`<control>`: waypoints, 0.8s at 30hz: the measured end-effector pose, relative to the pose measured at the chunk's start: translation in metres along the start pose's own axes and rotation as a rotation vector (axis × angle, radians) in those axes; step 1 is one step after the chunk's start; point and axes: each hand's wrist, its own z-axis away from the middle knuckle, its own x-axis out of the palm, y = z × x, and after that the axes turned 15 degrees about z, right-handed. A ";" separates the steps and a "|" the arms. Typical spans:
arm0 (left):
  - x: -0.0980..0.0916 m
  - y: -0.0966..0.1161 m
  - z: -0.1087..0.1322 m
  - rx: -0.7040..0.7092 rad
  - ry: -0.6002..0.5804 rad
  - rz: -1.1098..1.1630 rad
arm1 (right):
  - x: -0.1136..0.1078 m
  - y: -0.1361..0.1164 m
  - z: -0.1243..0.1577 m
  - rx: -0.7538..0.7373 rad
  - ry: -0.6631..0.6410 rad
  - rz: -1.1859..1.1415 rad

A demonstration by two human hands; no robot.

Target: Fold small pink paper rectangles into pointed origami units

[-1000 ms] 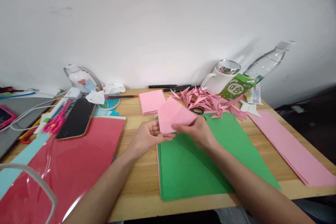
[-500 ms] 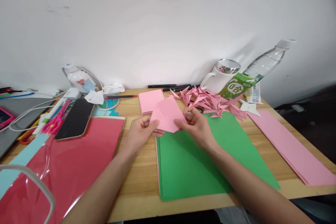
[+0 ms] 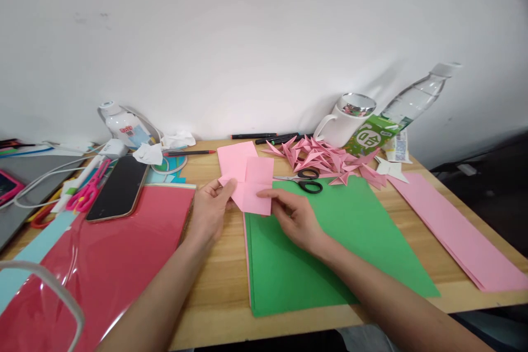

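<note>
Both hands hold a small creased pink paper square (image 3: 253, 190) just above the wooden table (image 3: 218, 280). My left hand (image 3: 210, 212) pinches its left corner and my right hand (image 3: 292, 217) holds its lower right edge. A stack of pink paper squares (image 3: 235, 155) lies just behind it. Green paper sheets (image 3: 330, 247) lie under my right hand. Black-handled scissors (image 3: 305, 181) rest on the green sheets' far edge, in front of a pile of folded pink paper pieces (image 3: 325, 159).
A red sheet in clear plastic (image 3: 107, 253) and a dark phone (image 3: 119, 187) lie left, with pink scissors (image 3: 88, 190). At the back stand a white mug (image 3: 344, 121), a water bottle (image 3: 408, 102) and pens (image 3: 268, 137). Long pink strips (image 3: 457, 231) lie at right.
The pink square has been turned and brought down and left, nearer the stack. My right hand shifted left, uncovering the black scissors.
</note>
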 end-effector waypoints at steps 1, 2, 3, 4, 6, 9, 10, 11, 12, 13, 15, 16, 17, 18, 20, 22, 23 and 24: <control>0.000 0.000 0.001 -0.017 -0.032 0.007 | 0.000 0.000 0.000 -0.038 0.003 0.032; 0.001 0.001 0.001 -0.030 -0.066 0.014 | 0.000 0.000 0.000 -0.068 0.012 0.049; 0.002 0.001 0.002 -0.040 -0.102 0.020 | 0.000 -0.001 0.000 -0.089 0.024 0.056; 0.002 0.001 0.003 -0.051 -0.140 0.024 | 0.000 -0.001 0.000 -0.101 0.033 0.057; 0.003 0.001 0.005 -0.070 -0.201 0.024 | 0.000 -0.002 0.000 -0.100 0.051 0.048; 0.003 0.000 0.006 -0.087 -0.237 0.013 | 0.000 -0.002 -0.001 -0.050 0.081 0.000; 0.003 0.000 0.006 -0.088 -0.242 0.007 | 0.000 -0.002 -0.002 -0.023 0.090 -0.026; 0.002 -0.001 0.006 -0.088 -0.250 -0.003 | -0.001 -0.001 -0.002 0.010 0.094 -0.056; 0.002 -0.002 0.005 -0.088 -0.264 -0.015 | -0.001 -0.001 -0.003 0.048 0.093 -0.089; 0.002 -0.003 0.006 -0.091 -0.283 -0.026 | -0.002 -0.001 -0.003 0.088 0.088 -0.122; 0.003 -0.005 0.006 -0.111 -0.322 -0.035 | -0.002 0.000 -0.005 0.164 0.075 -0.174; 0.003 -0.005 0.007 -0.131 -0.340 -0.032 | -0.003 0.001 -0.005 0.199 0.071 -0.192; 0.004 -0.005 0.008 -0.154 -0.356 -0.024 | -0.003 0.001 -0.006 0.227 0.069 -0.207; 0.005 -0.005 0.009 -0.176 -0.366 -0.016 | -0.003 0.002 -0.006 0.251 0.067 -0.223; 0.005 -0.004 0.010 -0.207 -0.367 -0.022 | -0.004 0.002 -0.007 0.290 0.060 -0.263; 0.005 -0.004 0.011 -0.226 -0.355 -0.047 | -0.004 0.001 -0.008 0.320 0.058 -0.299; 0.005 -0.004 0.011 -0.239 -0.351 -0.062 | -0.004 0.000 -0.008 0.331 0.057 -0.311; 0.004 -0.004 0.011 -0.259 -0.354 -0.076 | -0.004 -0.001 -0.009 0.341 0.057 -0.319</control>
